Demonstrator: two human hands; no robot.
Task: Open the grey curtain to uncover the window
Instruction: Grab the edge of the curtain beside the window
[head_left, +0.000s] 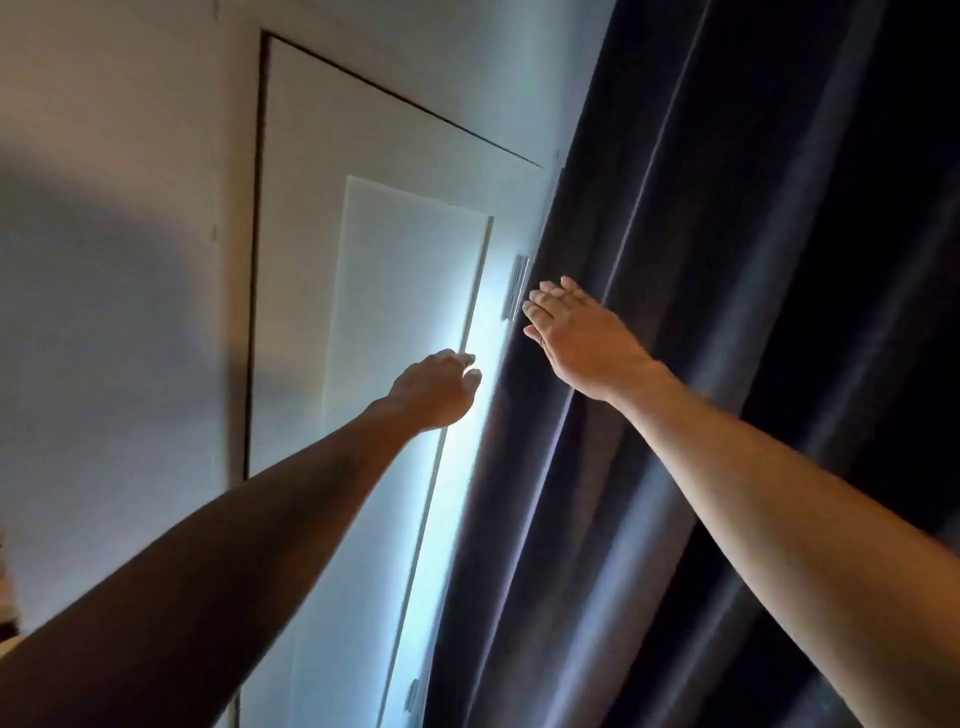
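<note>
The grey curtain (727, 312) hangs in dark folds over the right half of the view. A bright strip of window (457, 467) shows along its left edge. My left hand (436, 389) reaches to that edge with fingers loosely curled, close to the fabric; whether it touches is unclear. My right hand (576, 338) lies flat, fingers extended together, against the curtain's left edge higher up. Neither hand visibly grips the fabric. The window behind the curtain is hidden.
A white wall (130, 260) fills the left. A white panel with a dark outline (363, 156) and a raised white board (405, 312) sit beside the window. A small metal fitting (517, 286) is just left of my right fingertips.
</note>
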